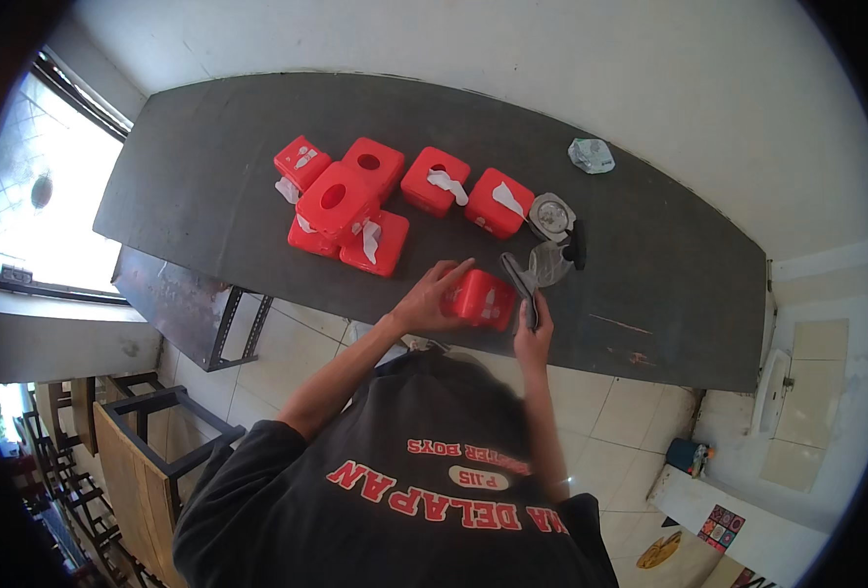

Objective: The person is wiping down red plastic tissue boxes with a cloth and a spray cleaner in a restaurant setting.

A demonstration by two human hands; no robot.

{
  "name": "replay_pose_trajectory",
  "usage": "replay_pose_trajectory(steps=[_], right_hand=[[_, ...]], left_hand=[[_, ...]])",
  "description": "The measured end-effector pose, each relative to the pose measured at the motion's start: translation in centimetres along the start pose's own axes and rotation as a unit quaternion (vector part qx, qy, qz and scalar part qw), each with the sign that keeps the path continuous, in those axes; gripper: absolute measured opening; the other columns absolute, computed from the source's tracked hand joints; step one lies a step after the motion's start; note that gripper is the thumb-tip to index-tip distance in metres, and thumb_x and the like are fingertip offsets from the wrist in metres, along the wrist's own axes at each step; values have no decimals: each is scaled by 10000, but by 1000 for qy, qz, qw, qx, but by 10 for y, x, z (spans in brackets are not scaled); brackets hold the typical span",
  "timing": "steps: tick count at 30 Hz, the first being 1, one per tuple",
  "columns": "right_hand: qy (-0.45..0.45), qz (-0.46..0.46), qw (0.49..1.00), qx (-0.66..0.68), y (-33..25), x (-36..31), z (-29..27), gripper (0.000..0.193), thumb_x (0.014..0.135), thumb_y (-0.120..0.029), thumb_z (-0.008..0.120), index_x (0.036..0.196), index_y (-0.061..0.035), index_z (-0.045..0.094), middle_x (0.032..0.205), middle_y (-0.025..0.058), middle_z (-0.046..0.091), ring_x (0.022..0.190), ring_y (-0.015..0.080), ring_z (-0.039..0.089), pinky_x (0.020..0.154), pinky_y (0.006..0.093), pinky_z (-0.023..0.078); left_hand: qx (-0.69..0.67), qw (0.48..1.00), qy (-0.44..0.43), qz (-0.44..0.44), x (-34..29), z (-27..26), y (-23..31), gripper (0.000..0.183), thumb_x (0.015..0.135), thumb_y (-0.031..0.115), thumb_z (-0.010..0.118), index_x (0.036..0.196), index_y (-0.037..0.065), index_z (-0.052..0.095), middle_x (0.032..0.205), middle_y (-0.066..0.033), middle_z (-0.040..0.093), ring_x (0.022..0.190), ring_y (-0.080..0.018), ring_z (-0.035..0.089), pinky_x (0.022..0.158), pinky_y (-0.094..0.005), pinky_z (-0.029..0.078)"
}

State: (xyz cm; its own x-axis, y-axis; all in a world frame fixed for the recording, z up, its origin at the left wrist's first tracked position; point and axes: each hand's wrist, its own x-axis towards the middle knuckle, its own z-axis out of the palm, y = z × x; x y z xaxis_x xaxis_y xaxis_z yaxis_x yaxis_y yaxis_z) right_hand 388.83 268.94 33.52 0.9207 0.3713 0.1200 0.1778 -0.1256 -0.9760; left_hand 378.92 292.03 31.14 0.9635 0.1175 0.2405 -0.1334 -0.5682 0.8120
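My left hand (431, 302) is closed round the left side of a red tissue box (486, 299) near the table's front edge. In my right hand (533, 331), a long, flat dark-grey thing (519, 282) is gripped upright beside that box; its exact kind cannot be made out. Just beyond it lies a clear container with a black top (551, 263), perhaps a spray bottle. A grey round-topped thing (552, 217) stands behind, next to a red tissue box (500, 203) with white tissue showing.
More red tissue boxes (436, 181) spread across the dark grey table (649, 265), with one box (338, 200) stacked on others at the left. A crumpled white-green packet (591, 155) lies near the back wall. A wooden-topped stool (135, 480) and a low metal-framed table (174, 299) stand left.
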Motion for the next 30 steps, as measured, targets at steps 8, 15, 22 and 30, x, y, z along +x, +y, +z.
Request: replay_pose_trajectory(steps=[8, 15, 22, 30], right_hand=[[43, 191, 972, 131, 43, 1, 16, 455, 1140, -220, 562, 1533, 10, 571, 1450, 184, 683, 1305, 259, 657, 1096, 356, 485], [-32, 136, 982, -130, 5, -20, 8, 517, 1101, -274, 615, 1527, 12, 559, 1182, 254, 756, 1065, 299, 759, 927, 404, 562], [-45, 164, 978, -119, -26, -23, -27, 528, 1108, -287, 608, 1525, 32, 555, 1354, 324, 699, 1313, 396, 682, 1089, 443, 508], [-40, 141, 988, -56, 5, -8, -6, 460, 1121, -247, 618, 1480, 39, 579, 1536, 280, 602, 1439, 359, 585, 1166, 365, 435]], left_hand=[[81, 995, 43, 42, 14, 7, 13, 994, 634, 270, 959, 1505, 34, 542, 1489, -177, 561, 1368, -409, 535, 1171, -508, 466], [146, 988, 51, 7, 4, 35, 19, 985, 632, 279, 968, 1492, 38, 555, 1485, -156, 564, 1387, -390, 524, 1174, -512, 443], [134, 988, 77, 31, -8, 36, 15, 1035, 716, 322, 972, 1576, 32, 474, 1535, -217, 520, 1439, -452, 486, 1169, -533, 460], [38, 999, 12, -28, -21, 29, -24, 1130, 708, 277, 990, 1643, 55, 396, 1619, -232, 455, 1491, -447, 474, 1189, -487, 473]])
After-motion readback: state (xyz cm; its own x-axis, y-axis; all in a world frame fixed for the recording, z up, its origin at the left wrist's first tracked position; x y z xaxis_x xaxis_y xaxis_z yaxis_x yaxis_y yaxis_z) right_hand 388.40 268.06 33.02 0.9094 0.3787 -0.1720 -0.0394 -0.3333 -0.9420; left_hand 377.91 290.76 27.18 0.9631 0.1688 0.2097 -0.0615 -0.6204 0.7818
